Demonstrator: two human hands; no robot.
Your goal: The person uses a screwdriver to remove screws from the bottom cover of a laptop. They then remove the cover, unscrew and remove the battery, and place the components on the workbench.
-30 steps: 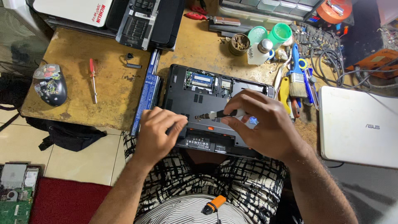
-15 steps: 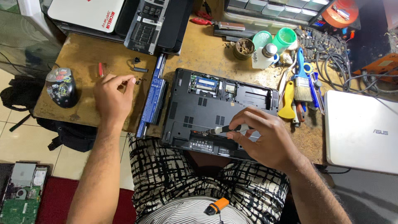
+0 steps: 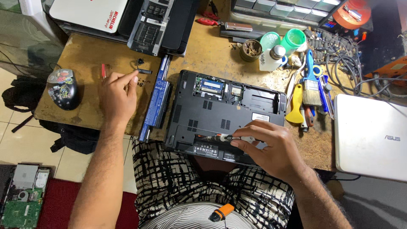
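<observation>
The person's right hand (image 3: 271, 148) is curled around a small screwdriver (image 3: 224, 137), fingers closed on its pale handle. The tool lies nearly flat, its long axis running left to right across the near edge of the black laptop base (image 3: 224, 114), with the tip pointing left and resting on the laptop's underside close to its front rim. The laptop sits upside down on the wooden worktop (image 3: 85, 55), its long side parallel to the worktop's near edge, and the memory bay at its far side stands open.

The left hand (image 3: 118, 97) is out to the left, well apart from the laptop, thumb and forefinger pinched together over a little cluster of screws (image 3: 142, 82); whether it has one between the fingertips I cannot tell. Just right of that hand lies one long black battery (image 3: 156, 101), its length running away from the person, beside the laptop's left edge.

I count one dark mouse (image 3: 62, 88) at the left end of the worktop, one red-handled tool (image 3: 103, 70) near the screws, two green cups (image 3: 292, 40) at the back, and one closed white laptop (image 3: 373, 135) on the right.
</observation>
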